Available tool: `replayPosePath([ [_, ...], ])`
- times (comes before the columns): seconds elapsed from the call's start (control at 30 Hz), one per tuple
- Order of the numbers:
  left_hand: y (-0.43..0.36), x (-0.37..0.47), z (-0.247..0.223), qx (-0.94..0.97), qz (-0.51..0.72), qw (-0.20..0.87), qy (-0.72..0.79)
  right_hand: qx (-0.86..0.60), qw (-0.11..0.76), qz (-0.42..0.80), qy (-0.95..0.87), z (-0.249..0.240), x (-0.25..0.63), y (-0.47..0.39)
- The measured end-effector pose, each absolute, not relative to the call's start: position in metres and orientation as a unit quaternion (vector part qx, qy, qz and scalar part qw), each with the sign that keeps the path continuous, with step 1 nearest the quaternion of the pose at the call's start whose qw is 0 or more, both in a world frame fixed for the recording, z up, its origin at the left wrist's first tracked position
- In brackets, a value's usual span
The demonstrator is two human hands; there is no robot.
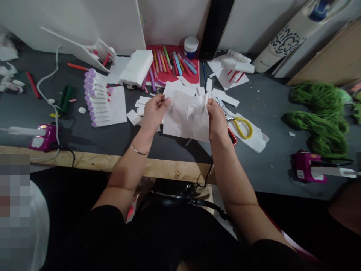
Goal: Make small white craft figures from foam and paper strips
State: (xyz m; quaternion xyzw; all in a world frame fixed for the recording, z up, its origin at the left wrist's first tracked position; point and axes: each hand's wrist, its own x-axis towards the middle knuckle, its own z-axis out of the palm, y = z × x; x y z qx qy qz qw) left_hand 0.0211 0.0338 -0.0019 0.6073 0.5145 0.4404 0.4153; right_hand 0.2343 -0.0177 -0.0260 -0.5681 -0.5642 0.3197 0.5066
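A creased sheet of white paper (pixel 184 116) is stretched between my two hands above the grey table. My left hand (pixel 156 111) pinches its upper left edge between thumb and fingers. At the right edge, my right hand (pixel 216 116) is closed on the same sheet, near a fold or narrow strip at its corner. Just beyond my right hand lie scissors with yellow handles (pixel 244 128), and a red handle (pixel 232 136) shows partly behind my wrist. Cut white pieces (pixel 134 117) lie beside my left hand, others behind the paper.
Coloured markers (pixel 169 64) lie on a red sheet at the back. A white model with purple-tipped rolls (pixel 96 98) stands left, another white model (pixel 235 69) back right. Green yarn (pixel 318 113), a tall bottle (pixel 287 41) and purple power blocks (pixel 307 167) are around. People sit on both sides.
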Motion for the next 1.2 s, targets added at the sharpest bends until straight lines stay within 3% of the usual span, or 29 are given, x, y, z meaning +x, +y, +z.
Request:
replayPosePath([
  [0.2,0.032,0.022,0.005,0.604,0.45,0.396,0.526,-0.549,0.493,0.265,-0.621,-0.032,0.241,-0.008],
  [0.73,0.027,0.019,0.009,0.649,0.464,0.31,0.517,-0.527,0.514,0.423,-0.527,-0.001,0.229,-0.028],
  [0.9,0.015,0.027,0.018,0.619,0.509,0.249,0.544,-0.566,0.519,0.304,-0.564,0.011,0.224,-0.034],
  [1.1,-0.004,0.05,0.024,0.578,0.381,0.557,0.459,-0.596,0.45,0.107,-0.656,0.017,0.212,-0.043],
  [1.2,-0.006,0.053,0.022,0.525,0.383,0.624,0.433,-0.583,0.43,0.043,-0.688,0.013,0.21,-0.043],
])
